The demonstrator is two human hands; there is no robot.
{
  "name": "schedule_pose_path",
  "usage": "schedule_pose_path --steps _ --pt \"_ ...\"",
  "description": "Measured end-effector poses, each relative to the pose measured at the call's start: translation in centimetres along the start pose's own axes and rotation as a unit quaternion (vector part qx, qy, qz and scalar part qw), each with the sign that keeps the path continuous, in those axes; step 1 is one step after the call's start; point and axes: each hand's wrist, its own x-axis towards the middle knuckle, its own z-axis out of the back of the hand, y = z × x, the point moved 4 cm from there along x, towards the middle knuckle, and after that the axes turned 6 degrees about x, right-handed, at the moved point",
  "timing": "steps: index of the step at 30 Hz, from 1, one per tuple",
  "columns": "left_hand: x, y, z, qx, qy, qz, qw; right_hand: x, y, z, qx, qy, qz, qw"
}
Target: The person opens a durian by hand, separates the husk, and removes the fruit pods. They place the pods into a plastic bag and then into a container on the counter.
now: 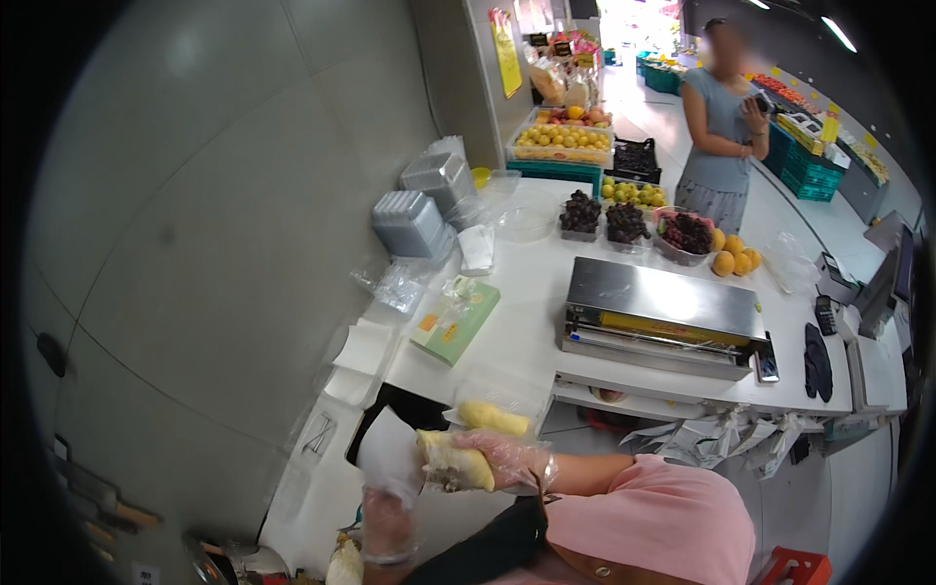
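Your gloved right hand (502, 458) grasps a pale yellow fruit piece (456, 460) above the near end of the worktop (526, 263); your gloved left hand (388, 522) is close by, below a white sheet (390, 453) that hides its fingers, so I cannot tell its grip; a second yellow piece (494, 417) lies at a clear tray (527, 390), near the worktop's inner corner.

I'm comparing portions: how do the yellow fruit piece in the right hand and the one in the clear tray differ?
The held piece is gripped in the gloved right hand; the tray piece lies in the clear plastic tray. The held piece shows a greyish-white patch; the tray piece looks plain yellow where visible. The held piece looks broader, the tray piece slimmer. Both are largely yellow.
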Motion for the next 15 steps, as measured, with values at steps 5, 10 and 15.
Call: schedule_pose_path --steps 5,10,15 --pt "-2.0 -3.7 -0.7 -0.272 0.012 0.226 0.935 -2.0 -1.7 -2.6 -0.174 -0.008 -0.054 0.983" --pt "-4.1 -1.9 2.0 -0.010 0.063 0.239 0.969 -2.0 -3.3 -3.5 -0.333 -0.063 -0.116 0.934" --pt "-4.5 -4.6 -1.0 0.024 0.107 0.200 0.974 -2.4 -4.0 -3.2 -0.397 -0.075 -0.088 0.910"
